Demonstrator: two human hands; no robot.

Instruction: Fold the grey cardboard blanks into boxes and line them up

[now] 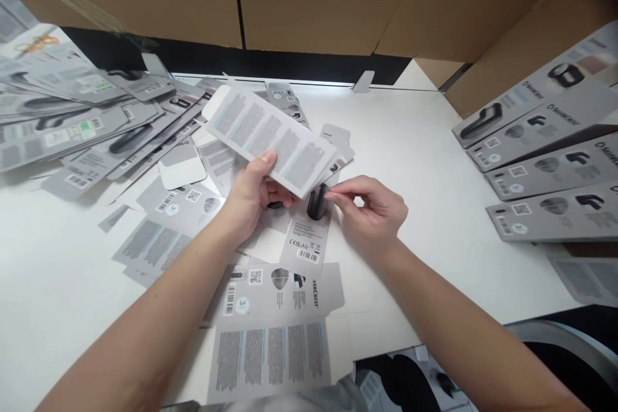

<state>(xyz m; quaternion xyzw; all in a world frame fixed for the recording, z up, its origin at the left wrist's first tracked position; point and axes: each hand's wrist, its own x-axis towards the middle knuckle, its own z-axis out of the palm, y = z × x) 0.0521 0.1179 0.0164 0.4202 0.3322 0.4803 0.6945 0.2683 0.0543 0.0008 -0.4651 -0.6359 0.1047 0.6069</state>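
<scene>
My left hand (253,196) is closed round a grey printed carton (275,138), thumb on its text side. The carton is tilted over the table, its far end up to the left, a white flap showing there. My right hand (369,206) is just below the carton's right end, thumb and forefinger pinched together; whether anything is between them I cannot make out. Under both hands lie flat unfolded carton blanks (309,238) with barcodes and a dark product picture. Another blank (275,351) lies spread out close to my body.
Left, a heap of flattened cartons (96,122) covers the white table (410,135). Several formed cartons (555,212) stand in a row at the right. Large brown cardboard boxes (323,0) wall off the back. An open box with dark items (400,380) sits below the front edge.
</scene>
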